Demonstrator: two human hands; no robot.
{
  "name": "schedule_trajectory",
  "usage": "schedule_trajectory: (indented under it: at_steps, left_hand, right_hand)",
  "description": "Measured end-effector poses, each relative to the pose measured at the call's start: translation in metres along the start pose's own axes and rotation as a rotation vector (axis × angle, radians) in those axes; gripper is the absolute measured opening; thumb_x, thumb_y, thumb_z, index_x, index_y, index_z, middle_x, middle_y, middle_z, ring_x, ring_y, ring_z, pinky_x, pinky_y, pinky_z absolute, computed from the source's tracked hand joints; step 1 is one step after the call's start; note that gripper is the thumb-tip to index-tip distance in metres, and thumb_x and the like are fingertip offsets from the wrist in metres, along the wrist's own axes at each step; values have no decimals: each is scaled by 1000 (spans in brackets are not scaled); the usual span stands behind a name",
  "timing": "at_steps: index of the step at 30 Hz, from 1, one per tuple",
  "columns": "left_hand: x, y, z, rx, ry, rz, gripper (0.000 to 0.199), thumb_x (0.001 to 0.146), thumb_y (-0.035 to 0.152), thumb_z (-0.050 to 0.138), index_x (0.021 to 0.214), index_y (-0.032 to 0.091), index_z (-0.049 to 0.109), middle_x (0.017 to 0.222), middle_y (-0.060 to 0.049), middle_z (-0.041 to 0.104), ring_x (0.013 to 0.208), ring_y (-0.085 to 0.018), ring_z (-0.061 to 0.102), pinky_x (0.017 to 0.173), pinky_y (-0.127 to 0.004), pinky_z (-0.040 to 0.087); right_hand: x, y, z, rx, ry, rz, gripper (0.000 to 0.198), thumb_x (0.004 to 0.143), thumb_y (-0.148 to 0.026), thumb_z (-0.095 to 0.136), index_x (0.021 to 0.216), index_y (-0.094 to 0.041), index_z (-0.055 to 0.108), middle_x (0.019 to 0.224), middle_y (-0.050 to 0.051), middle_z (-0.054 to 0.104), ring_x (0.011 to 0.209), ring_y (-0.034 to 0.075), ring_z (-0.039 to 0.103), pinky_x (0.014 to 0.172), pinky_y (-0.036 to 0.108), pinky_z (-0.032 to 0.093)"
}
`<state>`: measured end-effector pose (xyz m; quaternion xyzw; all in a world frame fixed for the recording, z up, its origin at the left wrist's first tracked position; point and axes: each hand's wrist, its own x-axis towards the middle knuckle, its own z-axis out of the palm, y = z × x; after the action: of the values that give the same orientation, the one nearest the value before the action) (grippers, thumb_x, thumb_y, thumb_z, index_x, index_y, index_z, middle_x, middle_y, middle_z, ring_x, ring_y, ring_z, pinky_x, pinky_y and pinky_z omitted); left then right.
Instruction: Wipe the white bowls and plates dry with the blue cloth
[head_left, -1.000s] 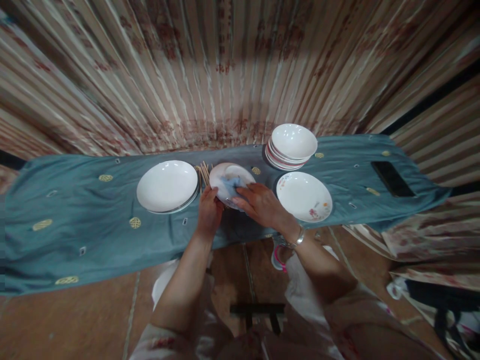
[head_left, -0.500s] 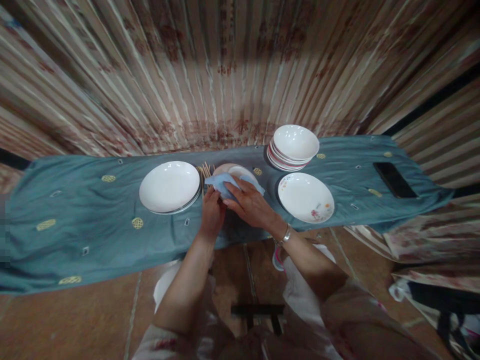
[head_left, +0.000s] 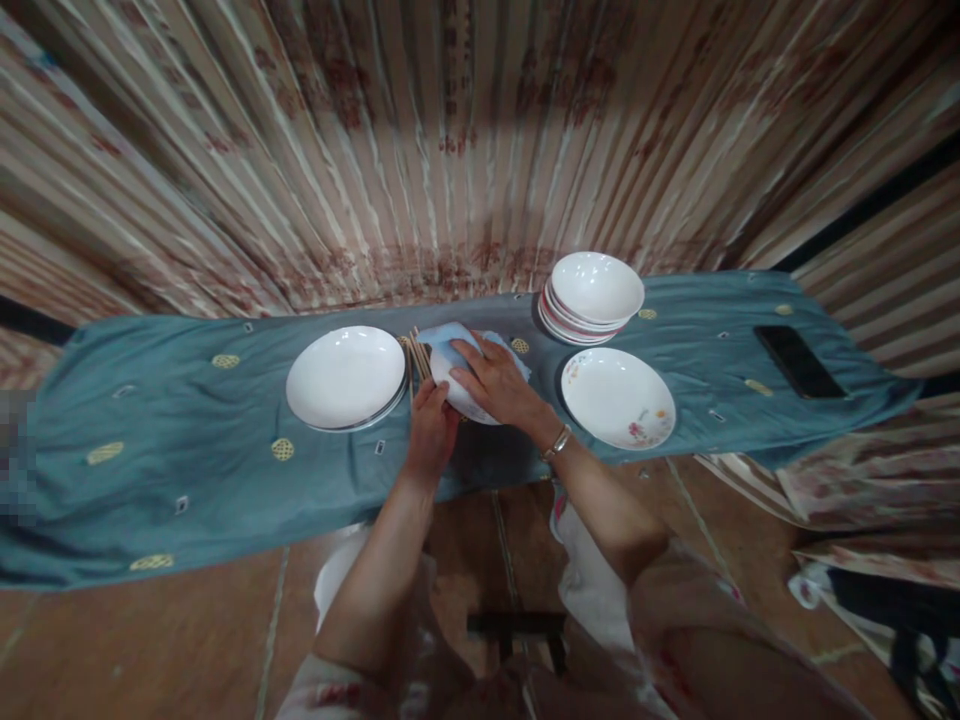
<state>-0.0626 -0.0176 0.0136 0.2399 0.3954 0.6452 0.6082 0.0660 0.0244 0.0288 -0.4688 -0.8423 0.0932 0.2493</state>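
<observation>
My left hand pinches the near-left rim of a white plate in the middle of the table. Spread over that plate's far part is a light blue cloth, and my right hand is closed on it, pressing it against the plate. The cloth and my fingers hide much of the plate's surface. Thin wooden chopsticks lie just left of the plate. Left of them is a stack of white plates. A plate with a flower pattern lies to the right of my right hand.
Behind the flowered plate stands a stack of white bowls. A black phone lies near the right end. A green patterned cloth covers the narrow table, with a pleated curtain close behind it.
The blue cloth has shifted toward the plate's far side, uncovering more of its near-left part. My right hand has moved slightly with it. My left hand stays at the rim.
</observation>
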Motion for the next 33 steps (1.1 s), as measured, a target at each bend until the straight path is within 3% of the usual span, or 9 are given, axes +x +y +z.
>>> schedule_trajectory:
  at_steps: [4,9,17,25,33]
  left_hand:
    - [0,0,2,-58,16,-35,9,78,20,72,84,19,64,84,0,69,72,-12,64,60,-20,47]
    - [2,0,4,-54,55,-51,8,77,18,70,79,18,62,85,-1,71,74,-11,65,73,-21,51]
    - [6,-3,3,-18,73,-30,7,78,14,65,75,20,62,81,-2,69,77,-14,65,76,-25,52]
    - [8,-4,5,-55,86,-45,7,76,15,69,77,20,64,81,-2,72,79,-16,67,76,-26,53]
    - [9,-5,3,-45,65,-54,7,78,14,67,77,20,64,79,-1,71,77,-15,66,77,-27,53]
  right_hand:
    - [7,12,4,40,9,15,44,106,-35,42,143,-14,52,152,20,52,141,29,49,116,54,40]
    - [11,21,4,68,5,29,42,106,-33,39,141,-14,53,148,20,55,139,29,51,115,51,42]
    - [-5,36,4,61,35,149,45,105,-35,36,143,-15,52,147,22,56,132,32,58,107,52,50]
    - [-33,36,9,39,95,198,49,104,-39,40,144,-13,50,146,27,54,137,39,54,103,60,51]
    - [-51,22,2,26,42,199,54,103,-44,47,150,-17,44,150,27,50,143,40,47,107,66,46]
